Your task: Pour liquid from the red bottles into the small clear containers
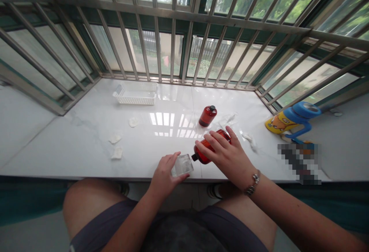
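Clear container is pinched by left hand | at its 2 o'clock, tilted red bottle is gripped by right hand

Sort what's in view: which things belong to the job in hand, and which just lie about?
In hand:
- clear square-sided container, left hand
- red translucent bottle with black nozzle, right hand

Apparently just lying about:
- second red bottle
- white perforated plastic basket
- thin white scraps
- blue-and-yellow drink bottle
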{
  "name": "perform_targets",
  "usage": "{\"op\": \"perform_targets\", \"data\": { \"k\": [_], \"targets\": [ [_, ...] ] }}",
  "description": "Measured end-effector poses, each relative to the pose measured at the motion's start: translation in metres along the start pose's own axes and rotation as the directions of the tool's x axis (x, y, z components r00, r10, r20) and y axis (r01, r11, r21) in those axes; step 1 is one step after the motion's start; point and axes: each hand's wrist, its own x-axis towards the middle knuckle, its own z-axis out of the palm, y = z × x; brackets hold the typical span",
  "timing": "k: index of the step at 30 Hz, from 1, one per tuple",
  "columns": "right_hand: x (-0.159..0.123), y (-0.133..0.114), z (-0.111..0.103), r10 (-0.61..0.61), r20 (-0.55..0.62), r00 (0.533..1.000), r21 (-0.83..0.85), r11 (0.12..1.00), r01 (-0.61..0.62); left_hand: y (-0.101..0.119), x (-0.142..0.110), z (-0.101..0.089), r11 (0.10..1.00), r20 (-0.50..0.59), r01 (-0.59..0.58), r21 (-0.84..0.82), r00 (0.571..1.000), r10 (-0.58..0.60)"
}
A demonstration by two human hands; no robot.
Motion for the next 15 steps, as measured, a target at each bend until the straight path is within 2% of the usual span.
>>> {"op": "perform_targets", "data": {
  "k": [15],
  "targets": [
    [0.0029,-0.0001,-0.0021,-0.018,-0.004,1.000,-0.009,1.000,0.018,-0.0007,-0.0005,0.0013,1.000,-0.013,-0.004,-0.005,1.000,0.004]
  ]
}}
